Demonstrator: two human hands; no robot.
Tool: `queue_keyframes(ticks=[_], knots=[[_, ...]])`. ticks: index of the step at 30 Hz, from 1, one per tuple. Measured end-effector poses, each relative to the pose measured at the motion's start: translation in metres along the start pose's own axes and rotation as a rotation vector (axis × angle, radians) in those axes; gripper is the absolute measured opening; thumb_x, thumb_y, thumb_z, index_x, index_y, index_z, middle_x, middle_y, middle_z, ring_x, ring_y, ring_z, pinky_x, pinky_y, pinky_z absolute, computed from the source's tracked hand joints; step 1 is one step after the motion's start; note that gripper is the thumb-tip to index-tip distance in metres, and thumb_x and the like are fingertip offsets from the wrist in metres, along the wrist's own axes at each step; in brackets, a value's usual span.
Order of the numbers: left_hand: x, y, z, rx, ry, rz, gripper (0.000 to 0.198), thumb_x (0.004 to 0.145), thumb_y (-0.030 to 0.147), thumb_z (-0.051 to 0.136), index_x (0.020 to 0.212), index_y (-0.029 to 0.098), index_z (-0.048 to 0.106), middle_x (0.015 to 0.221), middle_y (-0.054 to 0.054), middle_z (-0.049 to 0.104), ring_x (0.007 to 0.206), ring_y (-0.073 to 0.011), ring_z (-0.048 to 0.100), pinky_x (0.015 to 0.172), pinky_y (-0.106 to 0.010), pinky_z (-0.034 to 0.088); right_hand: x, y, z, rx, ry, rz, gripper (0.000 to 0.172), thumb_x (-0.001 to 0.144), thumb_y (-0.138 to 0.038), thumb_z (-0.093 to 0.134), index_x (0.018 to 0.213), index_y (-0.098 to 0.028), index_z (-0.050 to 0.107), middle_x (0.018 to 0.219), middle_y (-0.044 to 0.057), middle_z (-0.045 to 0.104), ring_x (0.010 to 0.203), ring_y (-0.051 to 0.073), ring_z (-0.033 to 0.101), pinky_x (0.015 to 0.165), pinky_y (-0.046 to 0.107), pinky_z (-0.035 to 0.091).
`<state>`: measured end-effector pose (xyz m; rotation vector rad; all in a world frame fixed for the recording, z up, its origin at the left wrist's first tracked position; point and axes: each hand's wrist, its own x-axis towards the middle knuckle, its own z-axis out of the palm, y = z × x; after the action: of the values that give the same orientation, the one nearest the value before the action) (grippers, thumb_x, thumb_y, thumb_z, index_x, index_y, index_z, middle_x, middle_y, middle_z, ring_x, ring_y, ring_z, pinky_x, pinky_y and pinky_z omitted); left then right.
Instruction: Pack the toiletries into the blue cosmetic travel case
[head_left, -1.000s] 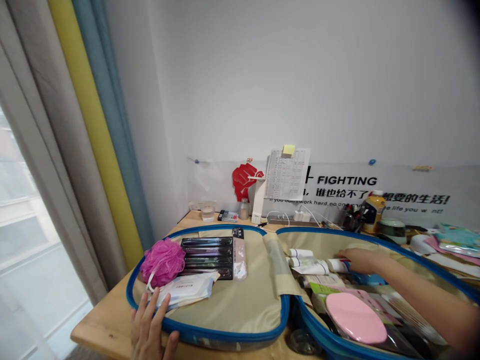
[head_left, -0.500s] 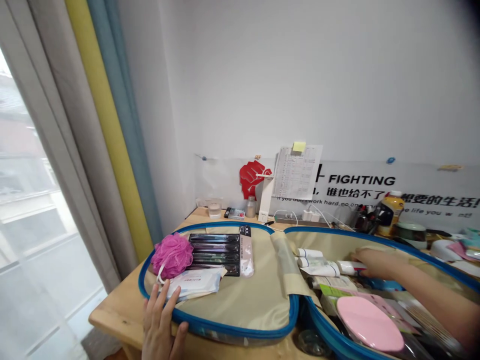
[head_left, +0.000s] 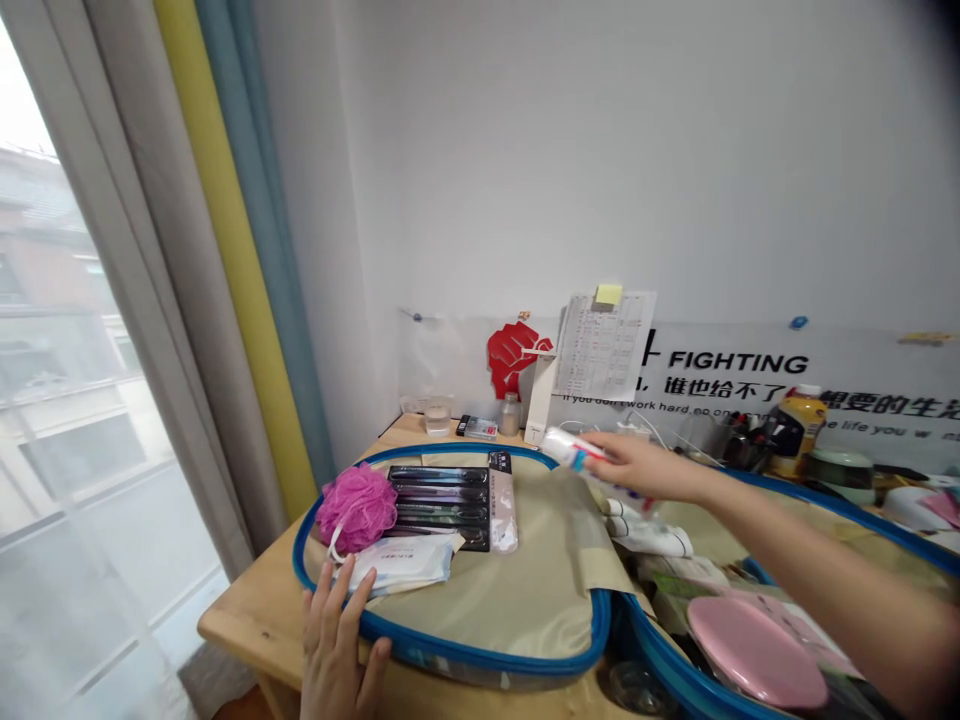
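Note:
An open zip case [head_left: 517,610] with blue edging lies spread in two halves. My right hand [head_left: 637,466] is closed round a white toothpaste tube [head_left: 562,448] with red and blue print, raised over the back of the case near its fold. Fingers spread, my left hand [head_left: 337,640] rests at the front left rim, its fingertips by a white and pale blue soft packet [head_left: 409,562]. Behind that packet are a pink bath puff [head_left: 358,505] and a pack of toothbrushes [head_left: 442,508]. White tubes [head_left: 652,537] and a pink plastic box [head_left: 754,650] lie in the right half.
The case stands on a wooden table [head_left: 247,605]. Along the wall are a white lamp [head_left: 537,395], a small glass jar [head_left: 510,413], a yellow bottle [head_left: 796,430] and a pen holder [head_left: 739,440]. Curtains [head_left: 247,250] hang at the left.
My right hand has come up out of the right half and moved left, carrying the toothpaste tube. The left hand stays at the rim. The view has shifted slightly left.

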<state>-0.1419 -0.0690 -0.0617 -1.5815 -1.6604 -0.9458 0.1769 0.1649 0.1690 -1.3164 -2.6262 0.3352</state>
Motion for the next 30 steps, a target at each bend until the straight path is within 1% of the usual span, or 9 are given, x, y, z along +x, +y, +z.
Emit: queue_keyframes(ticks=[1,2,4,5,7,10,14,21,30], knots=[[0.000,0.000,0.000,0.001,0.001,-0.002,0.065,0.090,0.028,0.043,0.150,0.021,0.018,0.158,-0.010,0.016,0.146,-0.0301,0.010,0.116,-0.052,0.009,0.007,-0.025,0.009,-0.005,-0.088,-0.096,0.041,0.087,-0.031,0.046,0.127,-0.027,0.053,0.098,0.002,0.070,0.070,0.013,0.063,0.068,0.025,0.050],[0.001,0.001,-0.001,0.003,0.002,-0.003,0.065,0.090,0.028,0.043,0.150,0.021,0.018,0.158,-0.010,0.016,0.146,-0.0301,0.009,0.116,-0.052,0.009,0.015,-0.048,0.020,-0.011,-0.131,-0.164,0.042,0.085,-0.029,0.050,0.127,-0.028,0.053,0.106,0.002,0.068,0.076,0.012,0.064,0.073,0.025,0.050],[0.002,0.003,-0.002,0.005,0.003,0.000,0.065,0.090,0.028,0.042,0.150,0.020,0.019,0.158,-0.010,0.016,0.146,-0.0291,0.009,0.117,-0.050,0.008,0.029,-0.090,0.045,-0.043,-0.184,-0.265,0.047,0.081,-0.024,0.058,0.128,-0.024,0.053,0.116,0.004,0.065,0.094,0.015,0.063,0.083,0.027,0.050],[0.004,0.004,-0.002,0.005,0.005,-0.001,0.064,0.090,0.028,0.042,0.150,0.020,0.019,0.158,-0.009,0.016,0.146,-0.0283,0.008,0.117,-0.049,0.008,0.036,-0.107,0.058,-0.066,-0.205,-0.295,0.048,0.081,-0.025,0.060,0.128,-0.022,0.052,0.117,0.006,0.064,0.098,0.016,0.062,0.086,0.030,0.050],[0.006,0.006,-0.003,0.006,0.011,0.000,0.063,0.091,0.028,0.041,0.150,0.020,0.018,0.158,-0.008,0.016,0.146,-0.0266,0.008,0.117,-0.047,0.007,0.047,-0.135,0.083,-0.118,-0.243,-0.329,0.042,0.084,-0.029,0.061,0.124,-0.017,0.054,0.116,0.008,0.063,0.100,0.018,0.061,0.089,0.038,0.050],[0.009,0.008,-0.004,0.002,0.020,-0.008,0.063,0.092,0.028,0.040,0.150,0.021,0.017,0.158,-0.007,0.015,0.146,-0.0257,0.007,0.117,-0.046,0.005,0.058,-0.160,0.114,-0.189,-0.272,-0.341,0.034,0.089,-0.035,0.057,0.117,-0.016,0.057,0.113,0.007,0.062,0.100,0.018,0.061,0.088,0.041,0.050],[0.007,0.007,-0.003,-0.005,0.022,-0.006,0.063,0.091,0.028,0.041,0.150,0.021,0.018,0.157,-0.009,0.017,0.146,-0.0268,0.008,0.117,-0.047,0.006,0.061,-0.173,0.134,-0.246,-0.292,-0.354,0.035,0.090,-0.035,0.056,0.120,-0.017,0.055,0.115,0.008,0.061,0.100,0.018,0.061,0.087,0.040,0.051],[-0.002,0.001,0.002,0.009,-0.021,-0.034,0.064,0.090,0.031,0.043,0.149,0.024,0.018,0.155,-0.012,0.024,0.145,-0.0320,0.012,0.114,-0.057,0.011,0.057,-0.170,0.140,-0.293,-0.367,-0.433,0.038,0.089,-0.036,0.057,0.121,-0.017,0.054,0.113,0.007,0.061,0.098,0.017,0.061,0.085,0.040,0.052],[0.004,0.004,-0.001,0.013,0.005,-0.012,0.064,0.091,0.028,0.042,0.150,0.022,0.018,0.157,-0.011,0.019,0.146,-0.0298,0.009,0.116,-0.053,0.008,0.055,-0.182,0.161,-0.359,-0.314,-0.400,0.040,0.089,-0.035,0.057,0.123,-0.016,0.052,0.115,0.008,0.060,0.097,0.017,0.061,0.083,0.039,0.053]])
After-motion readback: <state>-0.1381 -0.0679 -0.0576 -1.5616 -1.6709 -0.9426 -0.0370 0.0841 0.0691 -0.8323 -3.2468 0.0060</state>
